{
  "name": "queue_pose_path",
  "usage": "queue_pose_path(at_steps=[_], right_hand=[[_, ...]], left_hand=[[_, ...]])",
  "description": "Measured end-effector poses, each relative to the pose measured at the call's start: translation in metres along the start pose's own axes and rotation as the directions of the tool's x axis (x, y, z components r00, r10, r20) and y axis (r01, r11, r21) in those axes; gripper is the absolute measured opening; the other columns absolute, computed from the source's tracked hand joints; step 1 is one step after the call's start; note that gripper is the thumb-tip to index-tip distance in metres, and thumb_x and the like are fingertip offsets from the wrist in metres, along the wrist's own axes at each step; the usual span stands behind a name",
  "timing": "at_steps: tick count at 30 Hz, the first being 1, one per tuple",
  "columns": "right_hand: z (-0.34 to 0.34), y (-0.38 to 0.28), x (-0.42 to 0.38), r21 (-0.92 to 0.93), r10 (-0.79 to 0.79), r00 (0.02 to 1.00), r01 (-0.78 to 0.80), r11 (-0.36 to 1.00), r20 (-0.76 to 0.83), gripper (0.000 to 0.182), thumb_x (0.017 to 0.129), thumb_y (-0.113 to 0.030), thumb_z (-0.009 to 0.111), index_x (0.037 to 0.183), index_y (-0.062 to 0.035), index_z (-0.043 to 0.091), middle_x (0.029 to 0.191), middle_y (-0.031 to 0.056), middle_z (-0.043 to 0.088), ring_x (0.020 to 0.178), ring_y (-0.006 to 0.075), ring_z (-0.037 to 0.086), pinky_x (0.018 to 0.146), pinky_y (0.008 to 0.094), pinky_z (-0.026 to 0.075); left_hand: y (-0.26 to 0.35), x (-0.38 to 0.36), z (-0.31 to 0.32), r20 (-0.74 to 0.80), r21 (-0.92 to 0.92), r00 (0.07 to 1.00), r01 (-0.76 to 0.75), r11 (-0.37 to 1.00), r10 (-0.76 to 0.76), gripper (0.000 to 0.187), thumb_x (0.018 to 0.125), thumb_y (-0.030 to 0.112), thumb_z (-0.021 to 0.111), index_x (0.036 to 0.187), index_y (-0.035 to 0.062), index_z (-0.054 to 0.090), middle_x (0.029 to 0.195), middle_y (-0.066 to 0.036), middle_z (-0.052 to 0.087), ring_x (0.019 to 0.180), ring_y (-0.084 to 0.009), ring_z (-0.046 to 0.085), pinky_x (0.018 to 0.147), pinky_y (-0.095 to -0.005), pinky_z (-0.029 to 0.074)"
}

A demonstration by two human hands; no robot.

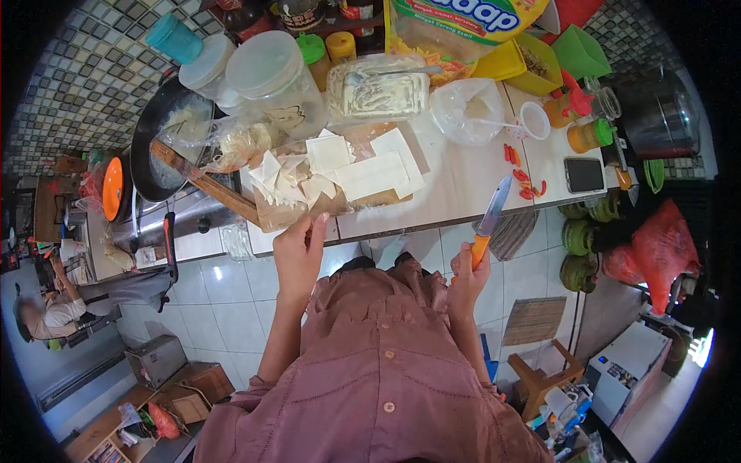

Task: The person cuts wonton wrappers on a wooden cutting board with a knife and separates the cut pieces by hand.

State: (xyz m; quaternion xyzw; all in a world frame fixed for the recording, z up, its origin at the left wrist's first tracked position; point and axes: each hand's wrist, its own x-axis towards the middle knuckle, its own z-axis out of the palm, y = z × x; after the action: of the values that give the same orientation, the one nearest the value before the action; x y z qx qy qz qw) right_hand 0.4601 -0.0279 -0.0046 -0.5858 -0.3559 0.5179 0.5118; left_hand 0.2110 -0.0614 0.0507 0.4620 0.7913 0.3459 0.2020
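Note:
My right hand [469,272] is wrapped round the orange handle of a knife [491,212], its blade pointing up and away over the counter's front edge. My left hand [299,251] is by the near edge of a wooden board [367,204], thumb and bent fingers a little apart, with nothing visible in it. On the board lie flat white dough sheets [370,177], some whole rectangles, and a loose heap of smaller cut pieces [282,181]. Sliced red chillies [525,184] lie on the counter beyond the blade.
A wooden rolling pin or stick [204,184] leans across a black wok [150,154] at left. Behind the board stand a clear plastic jar [274,85] and a floury container [378,92]. A phone [584,175] lies at right. Another person [54,312] is at far left.

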Motion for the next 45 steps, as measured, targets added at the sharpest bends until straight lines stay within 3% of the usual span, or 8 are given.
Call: queue_pose_path(at_steps=[5,7,9,12,15,24,40,45], right_hand=[[0.006,0.001,-0.011,0.047,0.029,0.999,-0.031,0.998,0.042,0.011,0.094,-0.014,0.052,0.089,-0.0066,0.047,0.060,-0.0036,0.037,0.047,0.0024,0.034,0.040,0.0208,0.029],[0.010,0.007,-0.012,0.028,0.016,0.997,-0.018,0.999,0.077,0.011,0.094,-0.015,0.053,0.090,-0.0064,0.047,0.059,-0.0025,0.040,0.046,0.0036,0.036,0.040,0.0225,0.032],[0.013,0.021,-0.013,-0.382,-0.188,0.973,0.225,0.896,0.133,0.011,0.094,-0.016,0.049,0.093,-0.0060,0.046,0.052,0.0018,0.043,0.038,0.0119,0.040,0.038,0.0253,0.035],[0.030,0.012,-0.019,-0.593,-0.338,0.883,0.469,0.654,0.325,0.013,0.092,-0.017,0.052,0.097,-0.0060,0.048,0.056,0.0104,0.051,0.041,0.0273,0.052,0.041,0.0353,0.042],[0.040,0.014,-0.026,-0.665,-0.184,0.880,0.455,0.592,0.438,0.018,0.089,-0.018,0.055,0.099,-0.0061,0.049,0.061,0.0164,0.055,0.052,0.0377,0.058,0.046,0.0433,0.045],[0.069,0.009,-0.025,-0.702,-0.251,0.843,0.535,0.470,0.475,0.019,0.089,-0.025,0.055,0.094,-0.0079,0.049,0.047,0.0098,0.052,0.041,0.0291,0.056,0.039,0.0404,0.044],[0.078,0.004,-0.025,-0.732,-0.174,0.853,0.513,0.449,0.491,0.024,0.089,-0.021,0.053,0.106,-0.0056,0.046,0.052,0.0144,0.055,0.046,0.0359,0.058,0.043,0.0463,0.045],[0.080,0.001,-0.026,-0.751,-0.258,0.832,0.555,0.358,0.491,0.019,0.088,-0.023,0.055,0.093,-0.0067,0.048,0.044,0.0084,0.050,0.038,0.0276,0.055,0.037,0.0388,0.044]], left_hand=[[-0.005,0.007,0.006,-0.057,-0.068,0.997,-0.051,0.996,0.047,0.017,0.089,0.012,0.058,0.078,-0.0013,0.058,0.068,-0.012,0.058,0.056,-0.0213,0.051,0.056,-0.0316,0.042],[-0.005,0.017,0.012,-0.163,0.037,0.918,-0.359,0.932,0.360,0.010,0.087,0.009,0.058,0.088,0.0006,0.061,0.081,-0.011,0.061,0.071,-0.0248,0.054,0.066,-0.0351,0.044],[-0.007,0.020,0.017,-0.097,0.056,0.933,-0.342,0.938,0.346,0.015,0.086,0.008,0.058,0.099,0.0028,0.062,0.093,-0.011,0.062,0.084,-0.0286,0.055,0.075,-0.0372,0.044],[-0.008,0.021,0.038,-0.052,0.041,0.915,-0.397,0.917,0.399,0.029,0.084,0.008,0.059,0.113,0.0057,0.060,0.109,-0.012,0.060,0.097,-0.0293,0.055,0.085,-0.0367,0.044],[-0.009,0.015,0.053,-0.035,0.182,0.878,-0.465,0.866,0.478,0.033,0.083,0.009,0.060,0.116,0.0059,0.060,0.116,-0.008,0.058,0.101,-0.0272,0.053,0.087,-0.0377,0.042],[0.000,0.010,0.055,-0.033,0.321,0.911,-0.379,0.868,0.411,0.043,0.081,0.009,0.060,0.123,0.0097,0.056,0.129,0.000,0.052,0.109,-0.0257,0.045,0.090,-0.0389,0.037],[0.005,0.026,0.072,-0.019,0.508,0.945,-0.272,0.817,0.327,0.044,0.085,0.023,0.060,0.129,0.0197,0.053,0.138,0.009,0.046,0.117,-0.0250,0.040,0.088,-0.0442,0.027],[0.003,0.026,0.073,-0.015,0.514,0.944,-0.276,0.812,0.331,0.045,0.086,0.024,0.058,0.131,0.0191,0.052,0.138,0.010,0.046,0.117,-0.0242,0.039,0.088,-0.0435,0.026]])
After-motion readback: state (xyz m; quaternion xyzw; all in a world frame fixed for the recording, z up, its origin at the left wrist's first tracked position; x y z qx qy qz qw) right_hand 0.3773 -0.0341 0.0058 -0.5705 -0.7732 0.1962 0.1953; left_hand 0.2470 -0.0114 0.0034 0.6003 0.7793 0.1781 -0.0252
